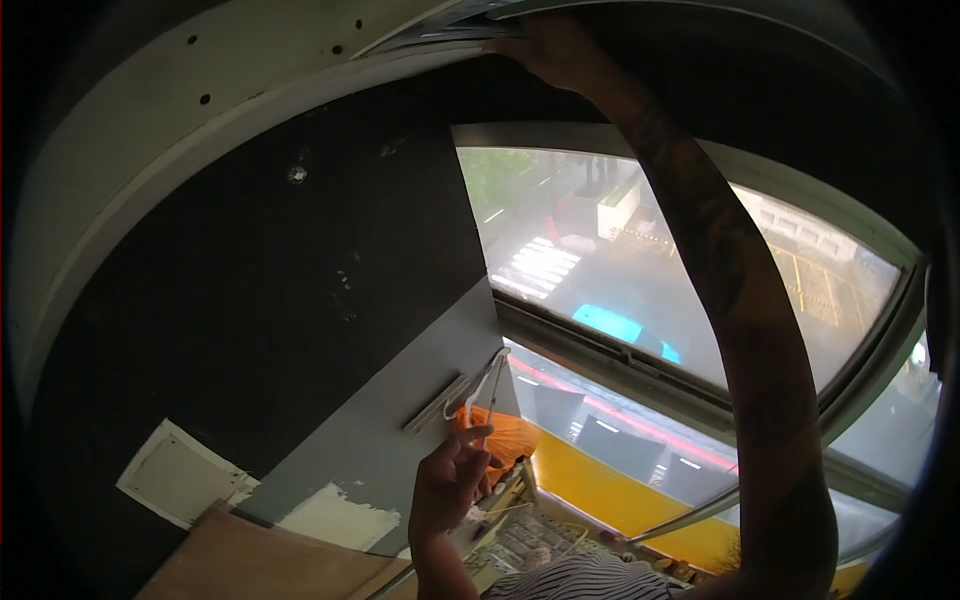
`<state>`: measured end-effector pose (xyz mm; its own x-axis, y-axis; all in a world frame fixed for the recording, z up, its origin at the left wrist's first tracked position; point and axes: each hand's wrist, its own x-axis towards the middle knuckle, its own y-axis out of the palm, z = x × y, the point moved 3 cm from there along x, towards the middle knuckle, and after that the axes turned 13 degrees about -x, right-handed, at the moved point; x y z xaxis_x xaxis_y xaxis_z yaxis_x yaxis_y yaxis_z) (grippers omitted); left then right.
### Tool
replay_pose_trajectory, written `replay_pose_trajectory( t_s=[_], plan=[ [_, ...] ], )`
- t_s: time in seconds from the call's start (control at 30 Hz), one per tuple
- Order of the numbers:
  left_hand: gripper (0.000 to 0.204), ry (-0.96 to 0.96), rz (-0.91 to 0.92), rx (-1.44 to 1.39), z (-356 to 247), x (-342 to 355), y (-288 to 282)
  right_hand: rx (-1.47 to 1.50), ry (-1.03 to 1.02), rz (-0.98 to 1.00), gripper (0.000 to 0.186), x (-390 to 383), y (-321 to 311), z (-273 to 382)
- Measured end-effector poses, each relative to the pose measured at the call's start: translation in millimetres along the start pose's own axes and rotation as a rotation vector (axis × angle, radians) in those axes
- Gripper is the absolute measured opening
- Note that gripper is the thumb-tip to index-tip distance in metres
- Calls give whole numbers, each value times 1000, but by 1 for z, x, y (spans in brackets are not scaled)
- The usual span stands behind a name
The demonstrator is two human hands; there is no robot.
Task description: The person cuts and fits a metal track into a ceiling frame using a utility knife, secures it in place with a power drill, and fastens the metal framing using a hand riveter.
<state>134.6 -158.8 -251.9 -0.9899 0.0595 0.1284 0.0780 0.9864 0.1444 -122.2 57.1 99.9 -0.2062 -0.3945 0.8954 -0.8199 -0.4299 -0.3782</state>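
Low in the middle, my left hand (pixel 450 485) is closed in a pinch around a thin pale rod (pixel 490 412) that points upward. A curved white piece beside the rod may belong to it; I cannot tell. My right arm stretches up across the window. At the top, my right hand (pixel 565 55) touches the edge of a pale ceiling panel (pixel 300 95), one digit stretched to the left. Its other fingers are in shadow and partly hidden at the dark gap there, and I see nothing held in them.
A tilted window (pixel 560 225) overlooks a street far below. The dark wall (pixel 250 290) at left has a white plate (pixel 185 472) and a grey section with patchy white paint. An orange bag (pixel 512 435) lies behind my left hand, near a brown board (pixel 270 560).
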Motion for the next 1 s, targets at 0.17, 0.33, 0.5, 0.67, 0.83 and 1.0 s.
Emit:
replay_pose_trajectory(
  t_s=[0.17,0.33,0.5,0.67,0.83,1.0],
  plan=[
    [32,-39,-31,38,11,-21,-15,-169,-275,-386,50,-16,-17,7],
    [33,-17,-10,0,8,-26,-12,-128,-162,-105,53,-7,-2,-4],
    [34,-19,-3,38,-2,-36,-13,6,-213,-326,54,-23,-24,5],
    [34,-93,8,61,12,-55,-12,313,176,-592,51,-158,-41,65],
    [47,-153,181,26,34,-83,17,659,729,61,27,-414,-7,179],
    [41,-352,348,394,61,-95,56,960,932,904,17,-698,-33,285]
  ],
)
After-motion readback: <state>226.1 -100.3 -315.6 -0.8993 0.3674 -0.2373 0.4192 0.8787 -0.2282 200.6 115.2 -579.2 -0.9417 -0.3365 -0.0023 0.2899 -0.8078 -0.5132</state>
